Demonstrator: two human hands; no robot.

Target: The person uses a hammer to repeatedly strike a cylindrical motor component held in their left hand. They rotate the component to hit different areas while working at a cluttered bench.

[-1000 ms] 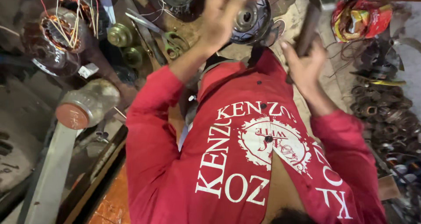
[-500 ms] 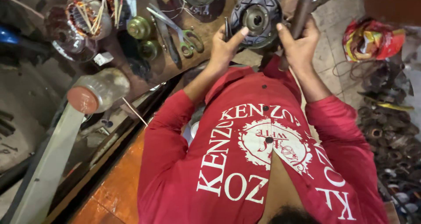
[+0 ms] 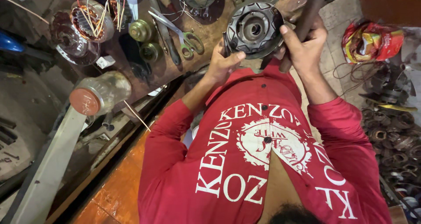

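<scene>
Presently:
- Left hand [image 3: 223, 64] fingers clamped on round grey motor housing [image 3: 254, 29].
- Right hand [image 3: 302, 42] gripping dark rod [image 3: 309, 13].
- Red-lidded jar [image 3: 101, 94] lies left; red-yellow bag [image 3: 370, 40] right.

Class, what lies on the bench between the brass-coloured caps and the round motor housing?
Green-handled scissors lie there, beside a dark long tool, head view.

A round motor cover [image 3: 254, 29] of dull, grimy grey metal is gripped by the left hand [image 3: 223, 64]. A dark, matt metal bar [image 3: 307, 18] is held in the right hand [image 3: 302, 44]. The workbench [image 3: 210, 35] is made of worn, stained wood. The scissors [image 3: 177, 29] show shiny steel and green plastic. The jar [image 3: 103, 92] is cloudy glass, lidded in matt red.
</scene>
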